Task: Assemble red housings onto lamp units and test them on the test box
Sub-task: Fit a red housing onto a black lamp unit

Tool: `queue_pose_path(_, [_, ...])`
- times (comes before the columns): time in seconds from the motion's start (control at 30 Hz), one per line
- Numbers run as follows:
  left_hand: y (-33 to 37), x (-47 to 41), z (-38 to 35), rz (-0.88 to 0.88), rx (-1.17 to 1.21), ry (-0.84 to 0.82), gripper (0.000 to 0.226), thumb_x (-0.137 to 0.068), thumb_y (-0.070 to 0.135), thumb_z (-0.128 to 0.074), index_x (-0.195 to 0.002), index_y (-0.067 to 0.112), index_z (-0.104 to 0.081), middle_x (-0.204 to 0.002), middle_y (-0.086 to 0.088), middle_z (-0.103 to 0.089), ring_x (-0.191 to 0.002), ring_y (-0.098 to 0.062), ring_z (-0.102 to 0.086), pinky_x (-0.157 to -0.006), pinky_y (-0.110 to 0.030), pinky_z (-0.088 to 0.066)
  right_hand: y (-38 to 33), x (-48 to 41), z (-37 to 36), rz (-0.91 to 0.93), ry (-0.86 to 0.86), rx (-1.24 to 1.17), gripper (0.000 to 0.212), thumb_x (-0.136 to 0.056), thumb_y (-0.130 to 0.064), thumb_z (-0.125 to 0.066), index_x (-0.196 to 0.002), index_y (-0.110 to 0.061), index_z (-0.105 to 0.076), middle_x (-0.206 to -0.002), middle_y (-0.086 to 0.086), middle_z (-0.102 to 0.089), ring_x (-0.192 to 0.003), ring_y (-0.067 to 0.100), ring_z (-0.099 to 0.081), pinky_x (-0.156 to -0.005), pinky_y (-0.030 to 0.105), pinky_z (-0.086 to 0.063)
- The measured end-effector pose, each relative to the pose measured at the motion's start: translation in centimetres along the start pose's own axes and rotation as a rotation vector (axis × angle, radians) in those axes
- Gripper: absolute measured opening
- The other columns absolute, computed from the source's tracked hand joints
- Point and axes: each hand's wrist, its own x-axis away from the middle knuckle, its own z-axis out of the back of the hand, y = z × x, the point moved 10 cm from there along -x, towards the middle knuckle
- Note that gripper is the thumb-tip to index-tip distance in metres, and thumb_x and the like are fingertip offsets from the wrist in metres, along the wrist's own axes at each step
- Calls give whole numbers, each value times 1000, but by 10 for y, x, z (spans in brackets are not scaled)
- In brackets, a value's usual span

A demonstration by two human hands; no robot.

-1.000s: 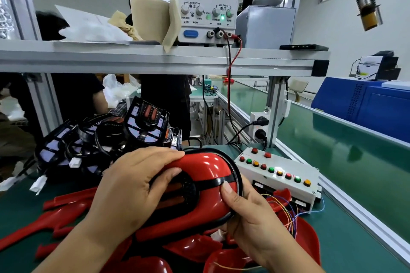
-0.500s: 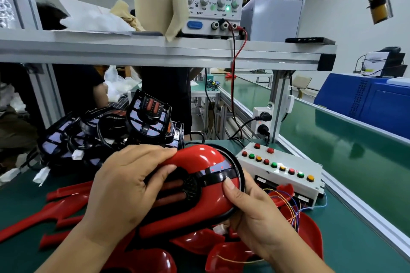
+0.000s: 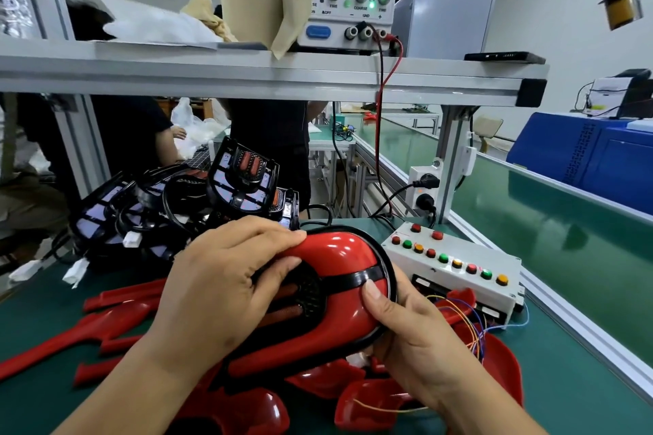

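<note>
A lamp unit with a red housing (image 3: 339, 297) fitted is held between both hands, above the green surface (image 3: 572, 395). Its long axis runs from low on the left, under the left grip (image 3: 219, 293), up to the right. The broad rounded end points up and right, towards the test box (image 3: 456, 268), and the narrow end is hidden beneath the left wrist. The glossy red face is turned to the camera and is crossed near the round end by a black band. A dark grille is seen at the middle.

The left grip is clamped on the housing, with fingers curled over its upper edge and face. The right grip (image 3: 410, 332) is clamped on the rounded end. Its thumb is pressed on the red face just below the band, and its fingers are wrapped behind the rim.

Loose red housings (image 3: 116, 325) are spread beneath both grips and out to the left of the left grip. Whether the held unit touches them cannot be told. A heap of black lamp units (image 3: 176, 208) is piled just beyond the left grip. The test box lies just beyond the right grip, and thin coloured wires (image 3: 470, 325) are seen close to that grip's right.
</note>
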Motion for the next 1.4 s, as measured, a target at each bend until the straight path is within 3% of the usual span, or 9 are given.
queue_pose_path(0.13, [-11,0,-8,107,-4,-132,37,-83,53,-52,-118,45,-59,-123,28,-59,-105,3,-59,-85,-19,-47,1,-1,3,2,29,26,48,-81,-24,-66,-127,-15,-57,-89,12,-69,-65,19,-65,-50,27,-51])
queue_pose_path(0.23, [-10,3,-14,103,-102,-188,38,-86,56,-42,-123,49,-47,-103,31,-64,-95,7,-57,-74,-7,-39,4,-1,6,-5,42,28,52,-79,-25,-68,-128,-14,-57,-98,16,-70,-77,23,-67,-61,32,-55])
queue_pose_path(0.37, [2,1,-8,48,-125,-112,32,-89,47,-45,-115,38,-63,-104,24,-68,-101,1,-57,-75,-6,-40,7,-2,3,-48,31,19,64,-68,-44,-83,-122,-19,-61,-95,20,-64,-71,31,-56,-59,36,-43])
queue_pose_path(0.6, [25,6,-21,-38,-112,-78,34,-92,42,-50,-115,30,-71,-116,13,-70,-108,-7,-65,-91,-32,-50,13,-4,17,-54,247,-170,56,-73,-40,-75,-119,-9,-66,-112,26,-68,-100,46,-67,-82,57,-55])
queue_pose_path(0.8, [-37,22,-12,513,526,-4,35,-87,71,-43,-122,73,-43,-128,42,-50,-123,23,-40,-105,-16,-36,5,-1,24,-21,304,-145,67,-61,-59,-83,-112,-19,-69,-103,25,-71,-69,38,-67,-61,46,-51])
queue_pose_path(0.9, [-43,44,-35,721,864,-78,49,-72,72,-47,-121,63,-53,-132,17,-61,-125,-6,-55,-108,-45,-41,7,-1,19,11,281,-200,51,-70,-46,-80,-112,-21,-69,-109,23,-70,-85,42,-70,-68,55,-54])
queue_pose_path(1.07, [-38,54,-30,695,947,27,36,-82,61,-51,-109,40,-60,-108,-10,-69,-104,-34,-66,-91,-59,-52,9,-2,14,21,245,-229,49,-73,-30,-79,-118,-15,-67,-116,23,-68,-104,41,-67,-85,62,-52])
queue_pose_path(1.27, [-33,56,-22,563,683,-5,21,-84,60,-53,-96,47,-65,-125,30,-57,-119,4,-54,-98,-31,-46,12,-2,14,-12,225,-249,63,-69,-35,-78,-124,-8,-62,-119,26,-65,-106,43,-65,-83,58,-54])
queue_pose_path(1.4, [-32,53,-15,547,615,68,19,-79,52,-52,-94,49,-62,-120,30,-58,-116,7,-54,-98,-30,-44,15,-2,11,-17,225,-241,67,-68,-40,-76,-125,-8,-61,-119,27,-65,-104,43,-66,-75,51,-56])
